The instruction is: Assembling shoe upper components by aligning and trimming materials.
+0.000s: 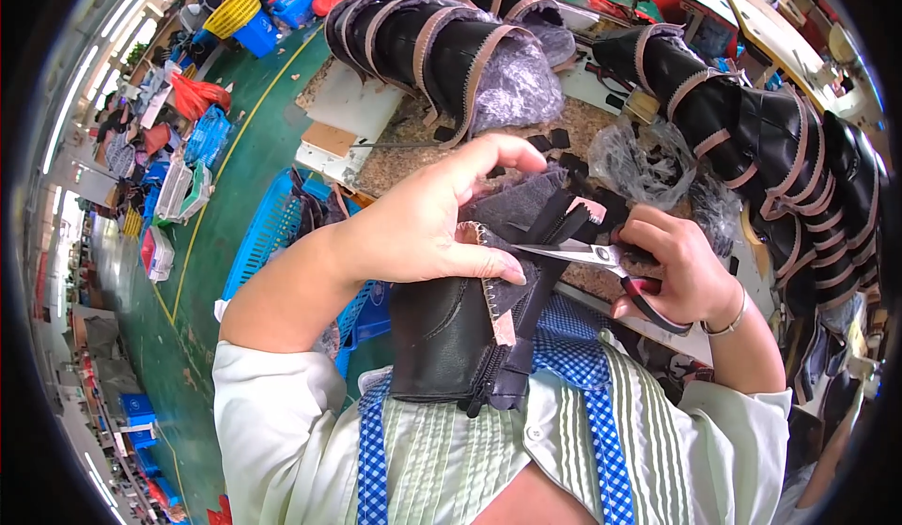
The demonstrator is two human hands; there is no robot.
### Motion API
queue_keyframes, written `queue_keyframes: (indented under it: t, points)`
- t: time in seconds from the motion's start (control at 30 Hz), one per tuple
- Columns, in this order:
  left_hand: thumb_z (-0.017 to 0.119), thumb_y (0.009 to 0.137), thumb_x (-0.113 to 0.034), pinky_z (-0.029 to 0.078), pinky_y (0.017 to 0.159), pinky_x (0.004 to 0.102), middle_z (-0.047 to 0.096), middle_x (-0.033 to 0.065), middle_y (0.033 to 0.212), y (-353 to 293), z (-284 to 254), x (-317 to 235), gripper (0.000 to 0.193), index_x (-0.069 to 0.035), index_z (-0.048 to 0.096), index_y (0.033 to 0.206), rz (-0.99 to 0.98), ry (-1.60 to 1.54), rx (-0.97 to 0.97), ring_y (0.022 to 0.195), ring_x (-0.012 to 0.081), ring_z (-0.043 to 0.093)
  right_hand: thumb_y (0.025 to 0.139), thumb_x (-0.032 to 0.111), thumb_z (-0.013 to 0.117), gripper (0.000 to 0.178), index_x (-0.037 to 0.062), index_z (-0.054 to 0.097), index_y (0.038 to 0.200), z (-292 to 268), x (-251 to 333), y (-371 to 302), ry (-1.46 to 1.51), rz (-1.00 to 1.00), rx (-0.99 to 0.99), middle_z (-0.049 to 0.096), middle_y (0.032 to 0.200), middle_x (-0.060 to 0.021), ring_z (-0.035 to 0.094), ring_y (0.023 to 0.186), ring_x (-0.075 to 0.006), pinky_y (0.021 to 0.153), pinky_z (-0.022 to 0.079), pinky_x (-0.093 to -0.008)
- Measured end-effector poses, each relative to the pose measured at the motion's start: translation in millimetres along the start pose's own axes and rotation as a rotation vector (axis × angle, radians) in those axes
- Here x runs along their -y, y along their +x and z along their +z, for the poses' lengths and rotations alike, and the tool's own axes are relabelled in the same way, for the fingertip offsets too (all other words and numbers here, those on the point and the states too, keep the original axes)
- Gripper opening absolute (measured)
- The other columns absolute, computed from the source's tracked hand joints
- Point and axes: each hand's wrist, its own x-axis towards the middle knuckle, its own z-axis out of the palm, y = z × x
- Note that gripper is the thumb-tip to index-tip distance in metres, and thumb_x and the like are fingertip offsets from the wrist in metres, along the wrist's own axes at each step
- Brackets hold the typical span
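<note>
A black leather boot upper (434, 337) is held close against my body, its dark fuzzy lining (517, 203) turned up at the top. My left hand (413, 215) grips its upper edge, the thumb pressed on the lining beside a pale zigzag-stitched strip (498, 304). Down the right side of the upper runs a black zipper (489, 370). In my right hand (691, 266) are scissors (606, 255) with black and red handles, my fingers through the loops. Their blades point left and lie across the zipper tape near the top; whether they touch it I cannot tell.
Rows of nested black boot uppers (395, 41) lie at the back of the speckled worktable (390, 163), with more uppers (742, 121) along the right. Crumpled clear plastic (639, 163) and black scraps lie between. A blue basket (268, 229) stands left, beside the green floor (221, 271).
</note>
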Motion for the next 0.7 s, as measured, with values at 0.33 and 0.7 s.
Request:
queue_keyframes:
  t: [0.33, 0.7]
  points:
    - [0.078, 0.074, -0.003, 0.049, 0.08, 0.0249, 0.06, 0.0051, 0.102, -5.9, -11.1, 17.4, 0.065, -0.004, 0.04, 0.127, -0.158, 0.086, -0.119, 0.096, 0.011, 0.059, 0.058, 0.025, 0.086, 0.041, 0.0008, 0.058, 0.077, 14.9, -40.8, -54.2, -0.186, 0.342, -0.103, 0.052, 0.069, -0.0125, 0.053, 0.062, -0.0337, 0.056, 0.044, -0.0368]
    - [0.057, 0.084, 0.001, 0.05, 0.075, 0.0352, 0.055, 0.0147, 0.102, 52.0, 62.0, 11.5, 0.031, 0.002, 0.056, 0.115, 0.865, 0.55, -0.313, 0.084, 0.0272, 0.061, 0.093, 0.026, 0.059, 0.041, -0.0042, 0.054, 0.121, 6.1, -17.6, 9.8, 1.634, 0.332, 0.225, 0.062, 0.112, -0.0083, 0.057, 0.107, -0.0173, 0.092, 0.045, -0.0296]
